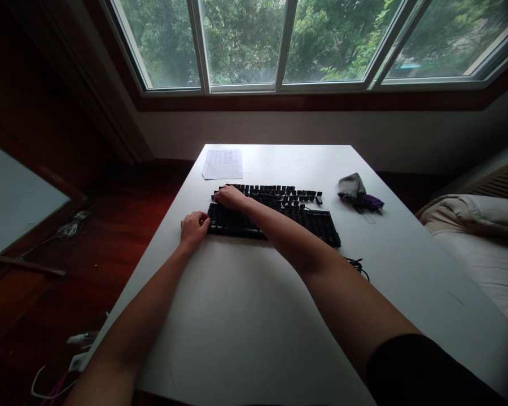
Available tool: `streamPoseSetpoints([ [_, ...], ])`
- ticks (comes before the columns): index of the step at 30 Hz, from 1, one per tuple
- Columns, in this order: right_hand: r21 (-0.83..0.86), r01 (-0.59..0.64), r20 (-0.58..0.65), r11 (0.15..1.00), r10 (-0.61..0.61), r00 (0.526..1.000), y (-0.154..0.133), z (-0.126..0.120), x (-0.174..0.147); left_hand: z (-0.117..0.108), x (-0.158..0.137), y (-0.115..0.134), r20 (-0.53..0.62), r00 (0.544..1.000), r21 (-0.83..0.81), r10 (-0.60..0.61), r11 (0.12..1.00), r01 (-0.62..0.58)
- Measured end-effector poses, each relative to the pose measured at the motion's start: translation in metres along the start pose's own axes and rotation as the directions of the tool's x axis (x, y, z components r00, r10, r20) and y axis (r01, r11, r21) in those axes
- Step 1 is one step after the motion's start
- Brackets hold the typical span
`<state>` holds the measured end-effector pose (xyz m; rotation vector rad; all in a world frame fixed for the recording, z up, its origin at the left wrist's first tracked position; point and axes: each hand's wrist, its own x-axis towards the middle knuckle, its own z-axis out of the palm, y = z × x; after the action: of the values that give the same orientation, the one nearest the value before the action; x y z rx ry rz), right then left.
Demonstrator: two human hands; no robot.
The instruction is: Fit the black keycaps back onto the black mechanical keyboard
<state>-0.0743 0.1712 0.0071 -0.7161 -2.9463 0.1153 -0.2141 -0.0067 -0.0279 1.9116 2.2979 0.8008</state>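
Observation:
A black keyboard [317,224] with its keycaps off, as far as the dim light shows, lies across the white table. My left hand [195,227] is closed at its left end, thumb and bent fingers against the edge. Behind the keyboard, loose black keycaps [275,188] are laid out in rows. My right hand [231,197] reaches across to the left end of these rows, its fingers bent together at a dark keycap. The forearm hides part of the keyboard and of the rows.
A printed paper sheet [223,164] lies at the table's far left. A grey cloth [351,186] and a purple bundle [372,203] are at the right. A black cable [358,264] coils beside my right forearm. The white table [237,316] stands before a window.

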Motion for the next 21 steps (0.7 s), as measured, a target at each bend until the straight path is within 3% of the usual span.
streamPoseSetpoints([
  [15,0.176,-0.022,-0.127,0.984,0.045,0.991,-0.003,-0.011,-0.016,-0.005,-0.003,0.004,0.013,1.0,0.031,0.017,0.999,-0.018],
  [21,0.382,0.102,-0.166,0.918,-0.041,0.985,-0.008,-0.012,-0.039,-0.002,-0.001,0.003,-0.002,1.0,0.033,-0.017,0.999,0.017],
])
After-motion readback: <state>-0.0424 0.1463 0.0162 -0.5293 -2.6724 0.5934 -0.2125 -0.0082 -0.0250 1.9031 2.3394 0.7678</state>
